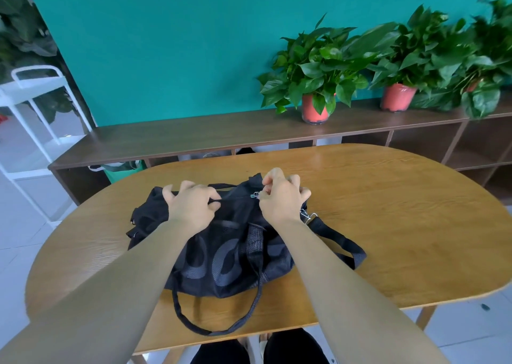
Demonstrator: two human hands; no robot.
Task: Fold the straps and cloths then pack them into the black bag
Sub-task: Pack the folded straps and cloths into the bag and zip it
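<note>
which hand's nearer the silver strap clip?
Right. The right hand is just up-left of the silver clip; the left hand grips the black bag farther left.

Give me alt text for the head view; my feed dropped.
Two hands work at the top of a black bag on a wooden table: the left hand grips its upper edge, the right hand pinches the fabric beside the zipper pull. The bag's shoulder strap trails right; potted plants line a shelf behind.

Your only view rides on your head, wide-angle, facing forward and down across the wooden table (pixel 388 239). It sits close: the black bag (pixel 221 264) lies mid-frame, your forearms (pixel 133 286) enter from the bottom edge, and the teal wall (pixel 166 45) fills the top.
</note>
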